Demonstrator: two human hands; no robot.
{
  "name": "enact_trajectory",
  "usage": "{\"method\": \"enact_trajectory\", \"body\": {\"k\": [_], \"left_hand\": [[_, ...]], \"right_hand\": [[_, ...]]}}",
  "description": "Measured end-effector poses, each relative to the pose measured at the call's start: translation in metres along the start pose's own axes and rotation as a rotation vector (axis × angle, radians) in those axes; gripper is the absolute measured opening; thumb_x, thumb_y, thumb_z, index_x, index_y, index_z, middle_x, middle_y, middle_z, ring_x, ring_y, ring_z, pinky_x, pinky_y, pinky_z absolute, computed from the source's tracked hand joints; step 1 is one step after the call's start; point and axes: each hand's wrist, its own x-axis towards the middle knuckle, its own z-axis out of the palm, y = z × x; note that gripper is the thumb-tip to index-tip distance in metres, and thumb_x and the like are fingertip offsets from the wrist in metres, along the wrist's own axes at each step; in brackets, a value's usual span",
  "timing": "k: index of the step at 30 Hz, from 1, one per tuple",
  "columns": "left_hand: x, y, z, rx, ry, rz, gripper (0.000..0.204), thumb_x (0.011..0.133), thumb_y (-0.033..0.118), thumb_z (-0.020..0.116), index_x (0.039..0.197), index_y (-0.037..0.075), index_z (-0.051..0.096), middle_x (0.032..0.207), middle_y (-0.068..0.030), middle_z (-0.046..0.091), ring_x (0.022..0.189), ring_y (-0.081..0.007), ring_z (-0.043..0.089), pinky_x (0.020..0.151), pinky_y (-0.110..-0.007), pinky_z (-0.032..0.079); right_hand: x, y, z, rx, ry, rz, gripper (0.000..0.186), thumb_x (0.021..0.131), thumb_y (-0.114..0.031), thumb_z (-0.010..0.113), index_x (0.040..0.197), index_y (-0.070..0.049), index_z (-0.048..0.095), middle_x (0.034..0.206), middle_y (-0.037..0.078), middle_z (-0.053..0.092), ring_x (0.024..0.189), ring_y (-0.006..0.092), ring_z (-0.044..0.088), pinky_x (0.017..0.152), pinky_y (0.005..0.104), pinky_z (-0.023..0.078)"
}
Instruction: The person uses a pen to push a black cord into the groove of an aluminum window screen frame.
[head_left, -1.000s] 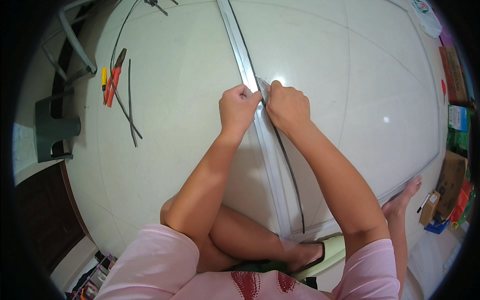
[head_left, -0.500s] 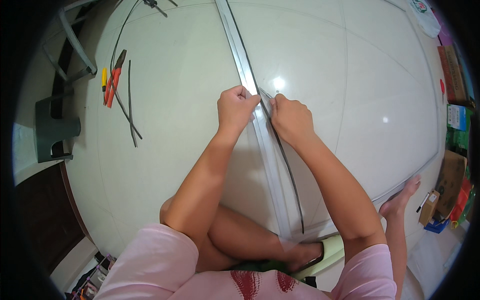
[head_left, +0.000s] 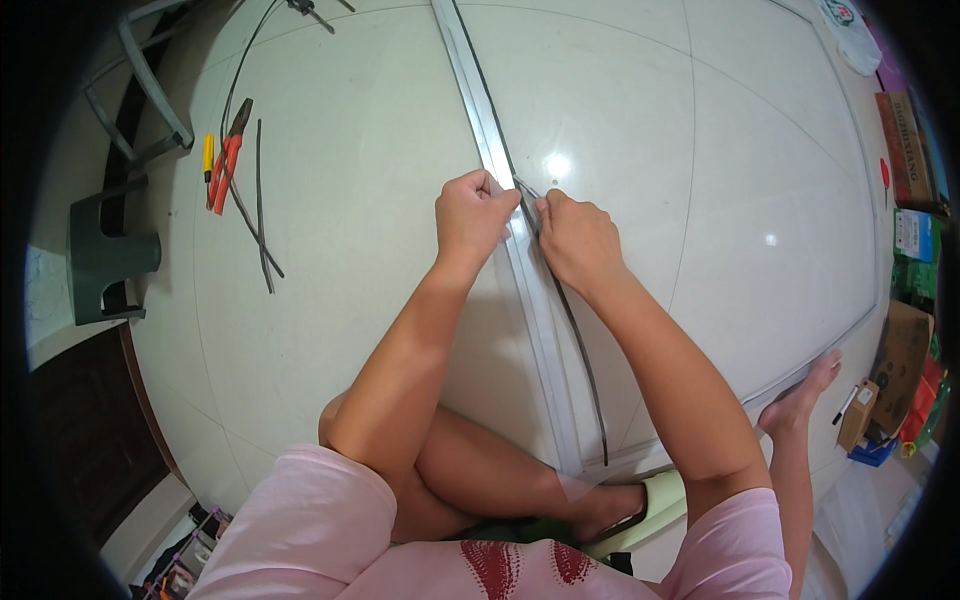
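A pale metal frame bar (head_left: 474,100) runs lengthwise across the middle of the floor. Along its right side lies a black rubber strip (head_left: 588,365), whose near end curves loose off the bar. My left hand (head_left: 468,222) is closed around the bar, its thumb pressing at the strip. Just right of it, my right hand (head_left: 580,235) grips a thin metal tool (head_left: 527,186), its tip against the bar's edge by the strip. The tool's handle is hidden in the fist. A sheer sheet corner (head_left: 580,487) pokes out at the bar's near end.
Red-handled pliers (head_left: 228,165), a yellow-handled screwdriver (head_left: 208,158) and cut black strips (head_left: 260,200) lie on the floor at left. A dark green stool (head_left: 115,255) stands farther left. Boxes (head_left: 905,150) line the right side. My bent leg lies near the bar's close end.
My right hand has shifted slightly left and the tool's angle has changed a little. My left hand stays in place on the bar.
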Motion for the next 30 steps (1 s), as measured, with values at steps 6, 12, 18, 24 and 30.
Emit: {"method": "enact_trajectory", "body": {"k": [6,12,18,24,30], "left_hand": [[0.0,0.001,0.001,0.013,0.002,-0.005,0.022,0.075,0.005,0.066,0.061,0.004,0.049,0.054,-0.0037,0.053,0.04,-0.0092,0.047,0.037,-0.024,0.035],[-0.004,0.004,0.003,0.055,0.001,-0.009,0.021,0.074,0.004,0.065,0.061,0.003,0.049,0.054,-0.0043,0.054,0.041,-0.0093,0.048,0.037,-0.025,0.035],[-0.003,0.011,0.0,0.11,-0.01,-0.047,0.021,0.073,0.002,0.066,0.061,0.003,0.049,0.054,-0.0045,0.053,0.042,-0.0104,0.048,0.039,-0.026,0.037],[-0.002,0.009,-0.004,0.084,-0.048,-0.081,0.022,0.073,0.0,0.068,0.063,0.003,0.049,0.055,-0.0042,0.051,0.043,-0.0108,0.048,0.039,-0.027,0.037],[-0.002,0.007,-0.002,0.058,-0.038,-0.082,0.021,0.072,0.0,0.068,0.063,0.003,0.049,0.055,-0.0041,0.052,0.043,-0.0109,0.049,0.039,-0.026,0.038]], "right_hand": [[0.001,-0.001,-0.002,-0.01,-0.007,0.013,0.032,0.095,-0.023,0.042,0.09,0.001,0.061,0.076,0.023,0.065,0.073,0.0394,0.064,0.067,0.048,0.049],[-0.002,-0.011,0.001,-0.241,-0.027,-0.027,0.011,0.083,-0.011,0.053,0.081,-0.002,0.057,0.073,0.018,0.066,0.069,0.0318,0.067,0.062,0.0409,0.051],[0.0,-0.001,0.008,-0.223,0.005,-0.036,0.007,0.08,-0.01,0.053,0.081,-0.003,0.055,0.07,0.018,0.066,0.066,0.0319,0.066,0.061,0.0406,0.051],[-0.012,0.007,0.004,-0.089,-0.023,-0.04,0.026,0.092,-0.022,0.044,0.084,0.0,0.056,0.07,0.021,0.065,0.068,0.0374,0.065,0.062,0.0454,0.049],[-0.011,0.004,0.001,-0.108,-0.026,-0.029,0.025,0.092,-0.021,0.046,0.088,0.0,0.059,0.071,0.02,0.065,0.068,0.0369,0.065,0.063,0.045,0.05]]}}
